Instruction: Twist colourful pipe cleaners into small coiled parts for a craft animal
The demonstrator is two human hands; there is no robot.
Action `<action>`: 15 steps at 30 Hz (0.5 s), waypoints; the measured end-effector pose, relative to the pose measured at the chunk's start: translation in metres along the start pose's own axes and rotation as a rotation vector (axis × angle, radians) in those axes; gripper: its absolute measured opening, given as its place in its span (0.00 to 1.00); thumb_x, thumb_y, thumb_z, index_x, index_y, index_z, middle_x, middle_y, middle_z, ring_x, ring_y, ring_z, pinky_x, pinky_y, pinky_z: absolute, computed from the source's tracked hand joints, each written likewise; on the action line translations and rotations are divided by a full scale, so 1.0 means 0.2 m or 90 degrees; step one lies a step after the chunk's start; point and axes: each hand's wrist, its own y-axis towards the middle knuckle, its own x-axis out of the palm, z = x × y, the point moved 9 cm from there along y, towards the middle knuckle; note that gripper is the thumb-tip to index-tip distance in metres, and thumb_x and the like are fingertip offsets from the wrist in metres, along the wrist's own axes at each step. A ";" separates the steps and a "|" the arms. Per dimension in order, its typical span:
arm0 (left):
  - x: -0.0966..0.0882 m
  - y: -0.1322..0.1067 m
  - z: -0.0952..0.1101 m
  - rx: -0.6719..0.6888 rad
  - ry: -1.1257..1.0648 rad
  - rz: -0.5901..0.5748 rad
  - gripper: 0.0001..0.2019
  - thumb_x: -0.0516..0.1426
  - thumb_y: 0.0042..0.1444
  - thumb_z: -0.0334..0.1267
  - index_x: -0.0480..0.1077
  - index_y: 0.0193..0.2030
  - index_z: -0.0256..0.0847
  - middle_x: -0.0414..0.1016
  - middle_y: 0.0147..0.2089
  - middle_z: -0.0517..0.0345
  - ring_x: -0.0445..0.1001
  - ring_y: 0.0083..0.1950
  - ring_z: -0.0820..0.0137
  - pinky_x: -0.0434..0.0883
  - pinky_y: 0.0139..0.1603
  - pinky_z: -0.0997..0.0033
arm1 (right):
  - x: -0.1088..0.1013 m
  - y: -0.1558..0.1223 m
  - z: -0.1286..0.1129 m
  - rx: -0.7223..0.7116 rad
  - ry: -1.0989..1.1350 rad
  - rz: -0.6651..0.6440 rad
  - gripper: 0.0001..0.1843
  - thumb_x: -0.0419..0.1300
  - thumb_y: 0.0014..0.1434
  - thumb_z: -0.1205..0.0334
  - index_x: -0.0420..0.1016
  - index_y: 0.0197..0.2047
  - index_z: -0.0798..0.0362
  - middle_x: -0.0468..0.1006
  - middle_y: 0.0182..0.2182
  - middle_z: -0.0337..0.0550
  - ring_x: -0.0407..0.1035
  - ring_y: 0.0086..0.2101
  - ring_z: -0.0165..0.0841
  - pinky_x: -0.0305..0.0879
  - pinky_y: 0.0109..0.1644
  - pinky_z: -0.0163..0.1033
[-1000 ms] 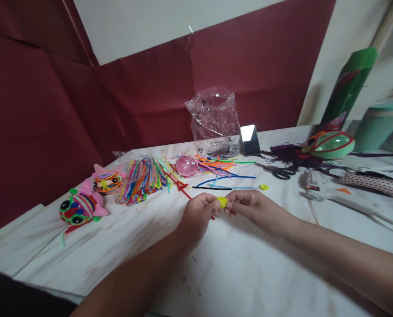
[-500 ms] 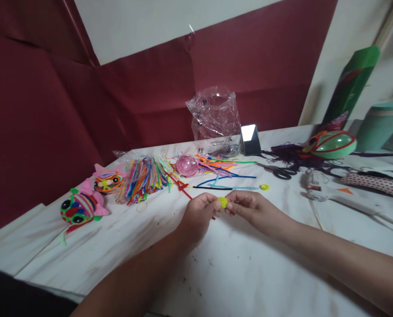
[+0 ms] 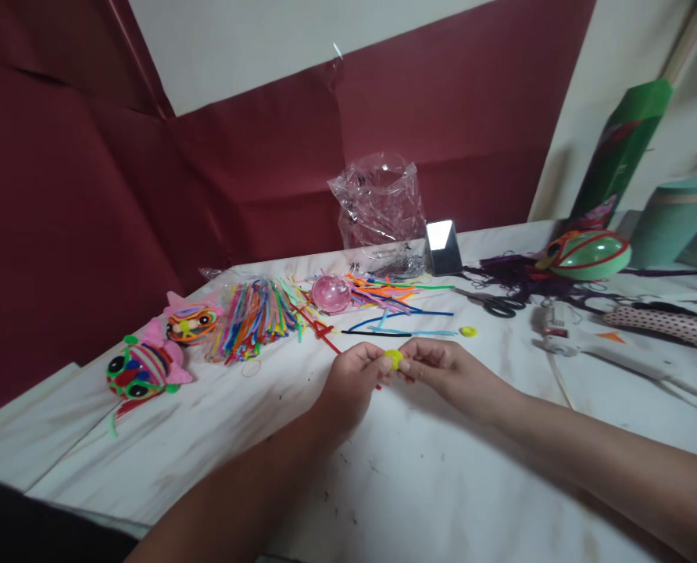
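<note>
And here's the yellow piece (image 3: 393,359), small, bright and roundish, caught right between two sets of fingertips! The left hand (image 3: 357,378) pinches one edge, the right hand (image 3: 445,366) grips the opposite one. Its middle shows clearly, the sides tucked under the fingers, so the full outline is hidden. It sits over the table (image 3: 471,477), its surface detail too blurred to read!

Left hand (image 3: 360,374), right hand (image 3: 442,369) pinching yellow coil (image 3: 394,359) above table (image 3: 442,485).
</note>
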 end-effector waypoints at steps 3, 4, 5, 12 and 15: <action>0.00 0.00 0.00 -0.006 -0.005 -0.001 0.09 0.57 0.45 0.40 0.64 0.26 0.37 0.65 0.21 0.62 0.62 0.24 0.77 0.59 0.30 0.74 | 0.02 0.00 -0.01 -0.014 0.045 -0.017 0.15 0.59 0.49 0.49 0.68 0.28 0.54 0.72 0.25 0.38 0.64 0.29 0.29 0.59 0.36 0.36; 0.00 0.00 0.00 -0.005 -0.004 -0.004 0.09 0.57 0.45 0.40 0.64 0.26 0.37 0.64 0.21 0.62 0.62 0.24 0.77 0.59 0.30 0.74 | 0.02 0.00 -0.01 -0.019 0.055 -0.022 0.15 0.59 0.49 0.50 0.69 0.28 0.54 0.72 0.25 0.38 0.65 0.29 0.29 0.59 0.36 0.36; 0.00 0.00 0.00 -0.002 -0.005 -0.006 0.09 0.57 0.46 0.40 0.63 0.27 0.37 0.64 0.21 0.62 0.62 0.25 0.77 0.59 0.30 0.74 | 0.03 0.00 -0.01 -0.022 0.059 -0.025 0.14 0.59 0.49 0.51 0.69 0.28 0.54 0.72 0.26 0.38 0.65 0.29 0.29 0.59 0.36 0.36; -0.02 0.02 -0.01 0.010 -0.006 -0.005 0.07 0.56 0.46 0.37 0.63 0.26 0.37 0.66 0.22 0.62 0.62 0.24 0.77 0.59 0.29 0.74 | 0.02 0.01 0.01 0.016 0.075 -0.021 0.14 0.57 0.51 0.51 0.70 0.27 0.55 0.73 0.25 0.40 0.65 0.29 0.29 0.59 0.37 0.36; -0.02 0.02 -0.01 0.008 0.037 -0.004 0.06 0.56 0.46 0.37 0.64 0.26 0.37 0.65 0.21 0.63 0.61 0.24 0.77 0.58 0.28 0.75 | -0.01 0.01 0.02 0.030 0.038 0.003 0.16 0.58 0.49 0.49 0.69 0.26 0.55 0.70 0.22 0.37 0.62 0.27 0.28 0.57 0.34 0.35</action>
